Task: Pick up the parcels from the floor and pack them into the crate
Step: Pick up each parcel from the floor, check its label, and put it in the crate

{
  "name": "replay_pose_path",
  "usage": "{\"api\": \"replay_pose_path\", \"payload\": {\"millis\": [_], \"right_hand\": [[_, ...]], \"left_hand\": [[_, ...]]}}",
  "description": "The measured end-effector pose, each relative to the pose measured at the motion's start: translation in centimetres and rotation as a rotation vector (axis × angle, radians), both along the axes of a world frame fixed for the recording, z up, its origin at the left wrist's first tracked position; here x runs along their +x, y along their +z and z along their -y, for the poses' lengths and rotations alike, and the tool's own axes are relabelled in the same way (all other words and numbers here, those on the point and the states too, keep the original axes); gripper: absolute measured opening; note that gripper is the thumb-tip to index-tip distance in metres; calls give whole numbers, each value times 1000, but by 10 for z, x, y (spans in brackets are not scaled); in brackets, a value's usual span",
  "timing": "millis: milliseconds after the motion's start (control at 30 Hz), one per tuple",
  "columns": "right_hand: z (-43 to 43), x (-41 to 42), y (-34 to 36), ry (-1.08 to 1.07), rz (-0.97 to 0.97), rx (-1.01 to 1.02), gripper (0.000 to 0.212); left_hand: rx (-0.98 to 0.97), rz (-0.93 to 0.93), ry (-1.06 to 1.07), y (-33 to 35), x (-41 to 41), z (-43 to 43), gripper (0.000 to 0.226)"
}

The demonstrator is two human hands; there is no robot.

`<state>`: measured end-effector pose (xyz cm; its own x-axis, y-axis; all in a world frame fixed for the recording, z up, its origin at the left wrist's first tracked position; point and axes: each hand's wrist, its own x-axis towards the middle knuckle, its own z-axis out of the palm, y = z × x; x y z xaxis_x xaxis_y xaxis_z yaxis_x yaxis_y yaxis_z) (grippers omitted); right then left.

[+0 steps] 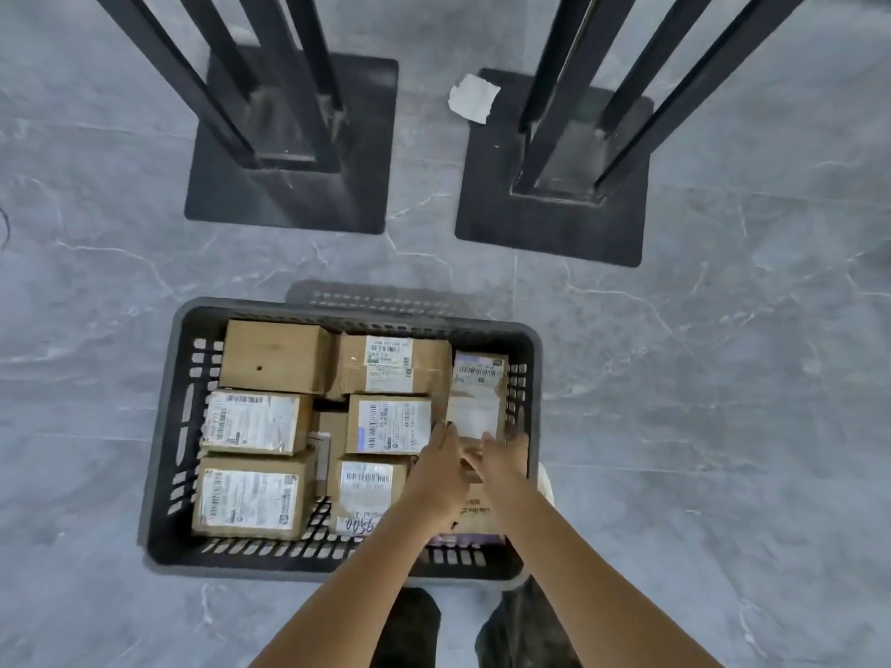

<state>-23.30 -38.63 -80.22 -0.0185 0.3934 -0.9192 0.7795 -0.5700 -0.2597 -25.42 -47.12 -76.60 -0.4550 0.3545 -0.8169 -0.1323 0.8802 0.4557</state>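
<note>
A dark grey slotted crate (pixel 166 441) stands on the floor, filled with several brown cardboard parcels bearing white labels. Both my hands are inside its right side. My left hand (pixel 441 467) and my right hand (pixel 504 462) rest side by side on a brown parcel (pixel 475 515) in the right front corner, fingers stretched forward and touching its top. Just beyond the fingertips lies a long labelled parcel (pixel 477 395) against the right wall. Whether my fingers curl over the parcel's far edge is hidden.
Two black metal stands with square base plates (pixel 289 204) (pixel 549 229) rise beyond the crate. A crumpled white paper (pixel 473 97) lies on the right plate. Grey marbled floor tiles (pixel 723 378) surround the crate. My feet (pixel 410 629) show below it.
</note>
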Motion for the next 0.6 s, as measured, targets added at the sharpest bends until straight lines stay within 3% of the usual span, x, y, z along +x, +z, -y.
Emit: {"api": "replay_pose_path", "payload": {"millis": [100,233,367,500,600], "right_hand": [[-4,-4,-23,82,75,27,44],[-15,0,-20,384,167,0,50],[-20,6,13,620,115,-7,61],[-29,10,59,749,50,33,45],[-36,-1,110,754,20,48,35]], "left_hand": [[-46,25,-168,-18,0,3,66],[-109,112,-262,-16,-2,13,66],[-93,97,-203,11,-7,19,61],[-90,29,-72,67,-24,26,45],[-77,-73,3,124,-40,33,45]]}}
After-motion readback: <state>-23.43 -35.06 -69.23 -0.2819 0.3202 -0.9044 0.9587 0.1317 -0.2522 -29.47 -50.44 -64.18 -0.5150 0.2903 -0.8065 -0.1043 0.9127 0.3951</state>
